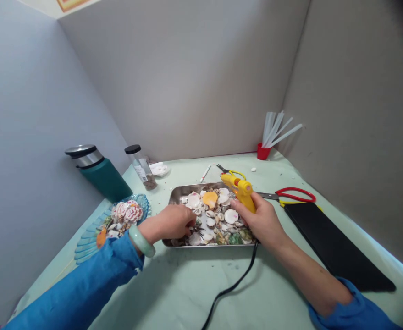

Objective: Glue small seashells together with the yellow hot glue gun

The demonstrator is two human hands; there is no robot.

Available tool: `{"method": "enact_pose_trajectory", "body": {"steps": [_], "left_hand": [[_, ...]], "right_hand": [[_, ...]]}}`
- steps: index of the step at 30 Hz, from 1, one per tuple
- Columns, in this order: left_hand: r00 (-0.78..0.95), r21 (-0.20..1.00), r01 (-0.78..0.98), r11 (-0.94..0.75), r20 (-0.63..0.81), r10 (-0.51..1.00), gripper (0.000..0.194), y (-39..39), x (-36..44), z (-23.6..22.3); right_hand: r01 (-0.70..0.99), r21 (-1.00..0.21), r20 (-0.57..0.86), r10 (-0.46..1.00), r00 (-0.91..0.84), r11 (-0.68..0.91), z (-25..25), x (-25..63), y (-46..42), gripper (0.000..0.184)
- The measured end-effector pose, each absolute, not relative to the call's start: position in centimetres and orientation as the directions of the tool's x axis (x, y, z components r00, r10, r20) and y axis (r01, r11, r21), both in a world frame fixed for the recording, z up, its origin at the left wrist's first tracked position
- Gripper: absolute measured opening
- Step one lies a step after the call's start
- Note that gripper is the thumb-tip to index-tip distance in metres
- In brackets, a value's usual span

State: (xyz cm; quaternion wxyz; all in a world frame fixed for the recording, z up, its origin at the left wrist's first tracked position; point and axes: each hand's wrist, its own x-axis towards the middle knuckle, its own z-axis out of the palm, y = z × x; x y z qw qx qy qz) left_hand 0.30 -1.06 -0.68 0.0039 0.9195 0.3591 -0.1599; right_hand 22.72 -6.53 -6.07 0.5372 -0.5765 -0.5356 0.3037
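Note:
My right hand (261, 217) is wrapped round the handle of a yellow hot glue gun (244, 190), held over the right side of a metal tray (179, 192). The gun's nozzle points left and away from me, and a black cord (234, 286) runs down from it. Seashells (218, 215) of many shapes fill the tray, among them an orange scallop shell (210, 198). My left hand (175, 222), wearing a pale green bangle (142, 241) at the wrist, reaches into the tray's left part. Its fingers are curled down beside a dark spiky piece (197, 228); what they pinch is hidden.
On the left are a blue shell-shaped dish (87, 240) of shells, a teal bottle (105, 178) and a black-lidded jar (141, 167). Behind the tray lie a marker (205, 173) and small scissors (235, 174). Red-handled scissors (295, 195), a black slab (335, 247) and a red cup (263, 151) holding glue sticks (273, 128) stand right.

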Motion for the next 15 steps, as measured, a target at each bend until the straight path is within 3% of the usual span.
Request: {"method": "enact_pose_trajectory", "body": {"steps": [6, 12, 15], "left_hand": [[0.649, -0.162, 0.694, -0.701, -0.281, 0.708, 0.017, -1.8, 0.1, -0.3], [0.761, 0.019, 0.61, -0.792, -0.294, 0.579, 0.016, -2.3, 0.3, -0.3], [0.753, 0.007, 0.616, -0.788, -0.297, 0.587, 0.014, -2.2, 0.5, -1.0]], "right_hand": [[0.313, -0.938, 0.231, 0.943, 0.241, 0.149, -5.9, 22.7, -6.7, 0.035], [0.306, -0.94, 0.228, 0.944, 0.239, 0.149, -5.9, 22.7, -6.7, 0.033], [0.296, -0.945, 0.216, 0.947, 0.236, 0.141, -5.8, 22.7, -6.7, 0.036]]}}
